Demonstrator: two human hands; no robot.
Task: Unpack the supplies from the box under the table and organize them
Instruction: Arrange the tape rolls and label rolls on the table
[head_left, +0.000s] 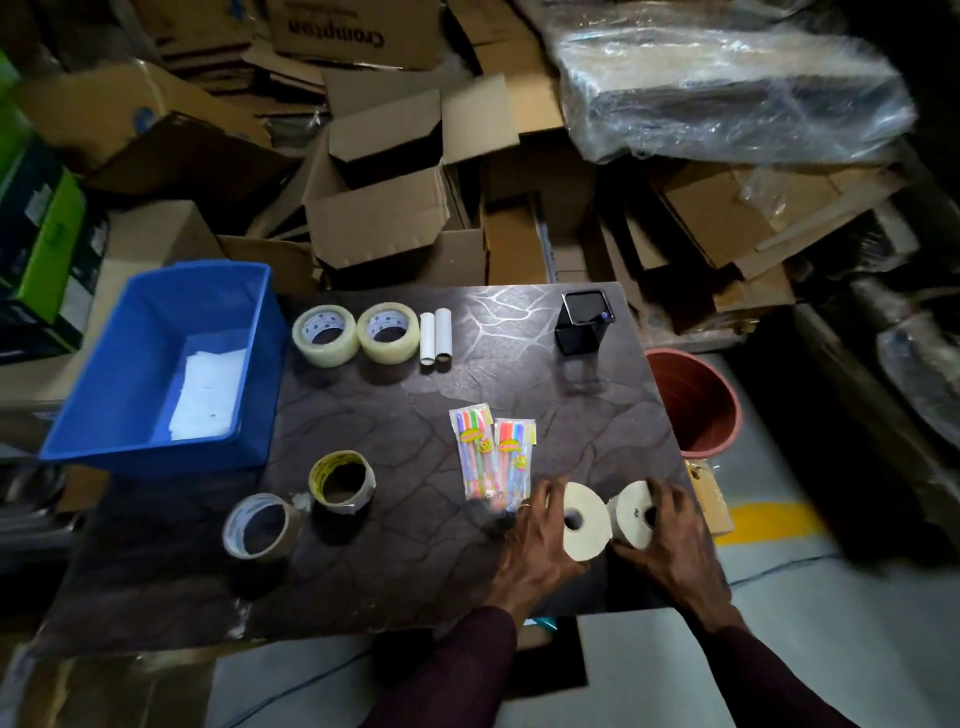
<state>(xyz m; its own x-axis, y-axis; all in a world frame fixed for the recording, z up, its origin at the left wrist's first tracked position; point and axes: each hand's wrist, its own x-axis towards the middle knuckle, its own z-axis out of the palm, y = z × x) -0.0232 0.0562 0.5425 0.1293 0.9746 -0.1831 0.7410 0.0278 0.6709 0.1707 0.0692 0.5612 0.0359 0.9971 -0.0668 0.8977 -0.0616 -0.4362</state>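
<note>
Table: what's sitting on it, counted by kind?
Tape rolls: 4
White paper rolls: 2
Small white tubes: 2
Pen packs: 2
Black holder: 1
Blue bin: 1
Total: 12

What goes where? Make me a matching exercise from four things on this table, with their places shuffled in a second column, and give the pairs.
Things
1. blue bin
2. black cup
3. pen packs
4. white rolls

Places
A. gripped by the left hand and right hand at the near edge
B. far right corner of the table
C. left side, a white sheet inside
D. middle, side by side

Pairs: 1-C, 2-B, 3-D, 4-A
</note>
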